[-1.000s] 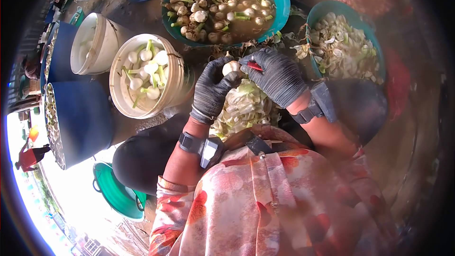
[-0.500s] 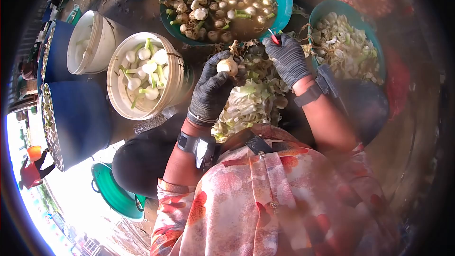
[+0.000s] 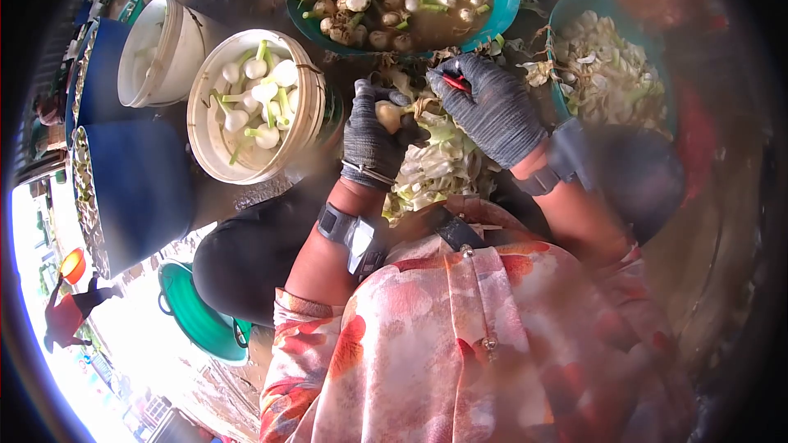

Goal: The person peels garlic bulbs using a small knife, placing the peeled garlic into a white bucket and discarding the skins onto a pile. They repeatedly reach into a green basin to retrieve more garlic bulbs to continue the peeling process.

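My left hand (image 3: pixel 367 139), in a dark grey knitted glove, is closed around an onion (image 3: pixel 388 117) whose dry, stringy end points toward my other hand. My right hand (image 3: pixel 495 108), gloved the same way, grips a small knife with a red handle (image 3: pixel 456 83); its blade cannot be made out. The right fingers are close to the onion's stringy end. Below both hands lies a heap of pale onion peelings (image 3: pixel 443 166). Just beyond them stands a teal basin (image 3: pixel 510 2) of unpeeled onions in murky water.
To the left, a white bucket (image 3: pixel 308 123) holds peeled onions with green stems, beside another white bucket (image 3: pixel 168 53). Blue drums (image 3: pixel 135 197) stand farther left. A green tub (image 3: pixel 201 320) is behind my knee. At right, a basin (image 3: pixel 566 12) holds peelings. A person (image 3: pixel 74 312) carries an orange bowl.
The onion has turned from stringy end up to pointing right. My right hand has come left and down toward it. The background person's orange bowl is now raised.
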{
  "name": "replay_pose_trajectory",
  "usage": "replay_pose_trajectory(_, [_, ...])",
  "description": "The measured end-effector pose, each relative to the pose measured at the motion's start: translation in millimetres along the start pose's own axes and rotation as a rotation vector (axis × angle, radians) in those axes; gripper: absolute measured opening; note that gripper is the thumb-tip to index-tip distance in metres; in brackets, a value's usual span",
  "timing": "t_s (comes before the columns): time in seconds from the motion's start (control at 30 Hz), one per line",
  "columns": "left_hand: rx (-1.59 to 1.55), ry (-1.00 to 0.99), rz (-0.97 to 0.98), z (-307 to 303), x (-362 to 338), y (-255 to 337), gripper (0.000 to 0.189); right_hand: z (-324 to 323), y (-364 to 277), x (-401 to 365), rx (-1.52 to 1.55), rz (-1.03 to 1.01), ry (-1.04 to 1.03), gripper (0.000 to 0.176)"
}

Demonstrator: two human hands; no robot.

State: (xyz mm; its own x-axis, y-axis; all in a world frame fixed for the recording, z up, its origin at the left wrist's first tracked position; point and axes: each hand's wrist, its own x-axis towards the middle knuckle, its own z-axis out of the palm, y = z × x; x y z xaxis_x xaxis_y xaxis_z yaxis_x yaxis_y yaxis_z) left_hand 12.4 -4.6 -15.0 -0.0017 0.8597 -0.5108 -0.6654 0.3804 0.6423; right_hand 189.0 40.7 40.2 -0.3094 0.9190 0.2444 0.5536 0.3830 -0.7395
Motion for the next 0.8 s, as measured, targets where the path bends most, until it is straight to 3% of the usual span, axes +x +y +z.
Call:
replay_pose_trajectory(0.13, [-0.256,-0.092,-0.109,5,-2,7,0.06,-2,-4,-4,0.018,0.005,-0.049,0.021])
replay_pose_trajectory(0.2, [-0.361,-0.392,-0.046,8,-5,7,0.05,-1,-3,-6,0.039,0.041,-0.077,0.021])
replay_pose_trajectory(0.23, [-0.34,-0.442,0.01,8,-5,6,0.041,-2,-3,-5,0.037,0.039,-0.075,0.021])
replay_pose_trajectory(0.4, [-0.114,-0.357,0.111,10,-15,7,0.043,0,2,-3,0.059,0.034,0.008,0.026])
replay_pose_trajectory(0.5, [0.342,-0.214,0.24,14,-18,11,0.041,-4,-7,1,0.081,-0.013,-0.035,0.029])
replay_pose_trajectory(0.63, [0.406,-0.205,0.259,19,-21,12,0.042,-3,-9,2,0.064,0.102,-0.104,0.03])
replay_pose_trajectory(0.8, [0.131,-0.336,0.157,24,-25,11,0.053,0,0,7,0.225,0.209,-0.117,0.028])
